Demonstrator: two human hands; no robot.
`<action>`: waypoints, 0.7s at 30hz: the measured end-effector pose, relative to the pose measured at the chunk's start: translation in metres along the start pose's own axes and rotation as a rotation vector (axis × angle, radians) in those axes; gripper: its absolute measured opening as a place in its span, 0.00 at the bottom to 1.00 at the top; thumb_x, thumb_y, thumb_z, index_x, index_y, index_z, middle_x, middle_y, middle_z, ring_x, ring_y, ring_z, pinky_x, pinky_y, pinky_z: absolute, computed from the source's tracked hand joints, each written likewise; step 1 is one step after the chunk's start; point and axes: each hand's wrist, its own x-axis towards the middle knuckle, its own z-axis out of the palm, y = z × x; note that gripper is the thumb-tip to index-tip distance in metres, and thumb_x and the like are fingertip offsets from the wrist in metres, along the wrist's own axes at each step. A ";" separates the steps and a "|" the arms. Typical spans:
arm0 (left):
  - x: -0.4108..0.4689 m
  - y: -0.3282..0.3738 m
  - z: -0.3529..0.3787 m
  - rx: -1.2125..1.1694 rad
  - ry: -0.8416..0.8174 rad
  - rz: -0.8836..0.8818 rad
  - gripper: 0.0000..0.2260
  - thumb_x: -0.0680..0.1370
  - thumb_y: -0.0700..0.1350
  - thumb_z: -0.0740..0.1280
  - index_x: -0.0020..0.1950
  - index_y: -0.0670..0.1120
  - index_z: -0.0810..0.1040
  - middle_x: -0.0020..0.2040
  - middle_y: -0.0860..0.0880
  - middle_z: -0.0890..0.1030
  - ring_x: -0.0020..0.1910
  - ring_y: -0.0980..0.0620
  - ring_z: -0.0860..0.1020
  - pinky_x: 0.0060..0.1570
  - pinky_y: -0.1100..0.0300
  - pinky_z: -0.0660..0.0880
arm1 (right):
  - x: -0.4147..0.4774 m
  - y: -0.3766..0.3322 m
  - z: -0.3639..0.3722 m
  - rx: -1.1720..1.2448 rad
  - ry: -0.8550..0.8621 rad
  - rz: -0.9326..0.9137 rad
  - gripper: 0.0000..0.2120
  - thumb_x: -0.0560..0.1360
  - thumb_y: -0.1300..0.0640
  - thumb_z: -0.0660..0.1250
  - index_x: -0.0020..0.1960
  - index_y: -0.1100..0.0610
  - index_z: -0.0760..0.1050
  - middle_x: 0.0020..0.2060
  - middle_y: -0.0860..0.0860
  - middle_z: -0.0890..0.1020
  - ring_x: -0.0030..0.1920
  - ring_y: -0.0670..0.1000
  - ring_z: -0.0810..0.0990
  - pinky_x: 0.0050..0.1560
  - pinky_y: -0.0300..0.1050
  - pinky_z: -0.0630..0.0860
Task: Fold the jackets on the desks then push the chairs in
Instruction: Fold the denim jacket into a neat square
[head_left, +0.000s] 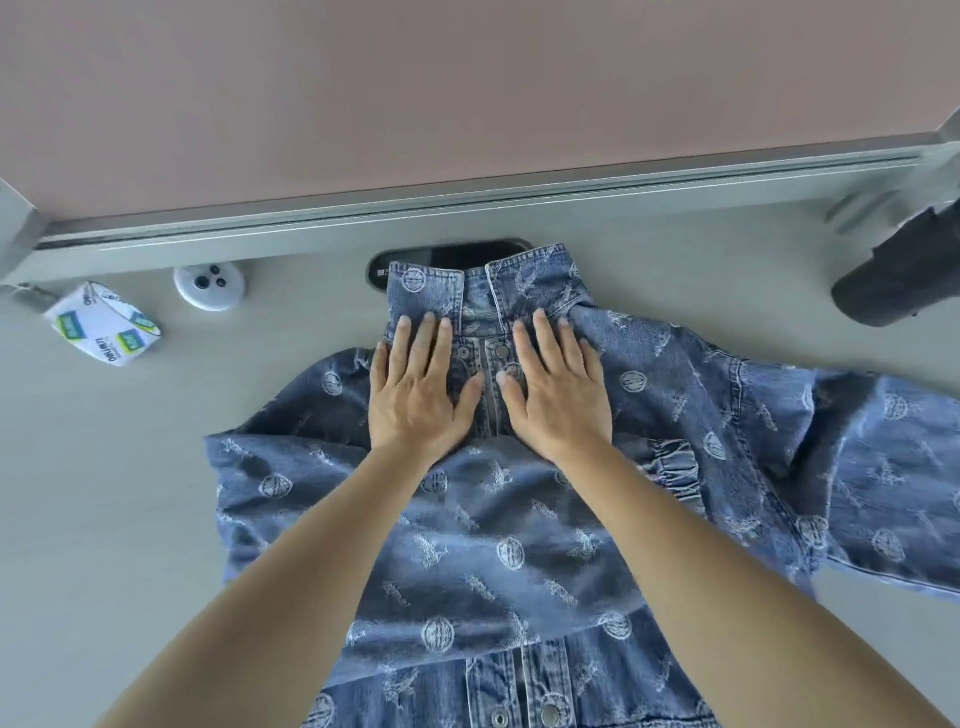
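At the left, a small white crumpled packet with green and blue labels (101, 325) lies on the pale grey desk (104, 493), well apart from the cloth. It is the only container-like thing here, and I cannot tell what it holds or whether it is sealed. Just right of it sits a round white plastic socket disc (209, 286). Next comes a black oval cable port (441, 256) set in the desk, with nothing visible inside.

The blue denim jacket with pale woven emblems (498, 545) lies front-up on the desk with its collar overlapping that port, so the collar may sag into the opening if pushed further back.

The left hand (421, 395) lies flat with straight fingers, pressing the chest beside the button strip and gripping nothing. The right hand (558, 395) mirrors it on the other side.

A layer of denim lies bunched across the front below the hands. Stiff cloth like this probably springs up once the pressure lifts, which would spoil the fold.

The right-hand sleeve (857, 467) sprawls toward a dark grey object (898, 270) that I cannot identify, and could snag on it.
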 end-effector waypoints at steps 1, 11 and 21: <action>-0.011 0.003 0.001 -0.007 -0.013 -0.022 0.33 0.80 0.67 0.43 0.82 0.54 0.43 0.82 0.52 0.46 0.81 0.49 0.41 0.78 0.46 0.44 | -0.009 -0.006 0.002 0.005 -0.014 0.008 0.32 0.80 0.37 0.35 0.81 0.49 0.40 0.81 0.49 0.41 0.81 0.55 0.42 0.79 0.57 0.46; 0.010 -0.009 -0.010 0.100 -0.060 0.045 0.30 0.80 0.65 0.43 0.81 0.59 0.46 0.82 0.52 0.44 0.80 0.48 0.40 0.77 0.40 0.39 | 0.014 0.033 -0.014 -0.184 -0.027 -0.269 0.27 0.82 0.36 0.40 0.80 0.38 0.42 0.81 0.48 0.44 0.80 0.56 0.38 0.76 0.64 0.44; 0.015 -0.010 -0.019 0.056 -0.031 -0.194 0.34 0.79 0.70 0.44 0.81 0.55 0.46 0.81 0.39 0.44 0.79 0.35 0.48 0.75 0.39 0.47 | 0.030 0.032 -0.025 -0.137 -0.055 0.040 0.34 0.79 0.31 0.38 0.81 0.44 0.44 0.81 0.50 0.43 0.79 0.60 0.51 0.74 0.65 0.54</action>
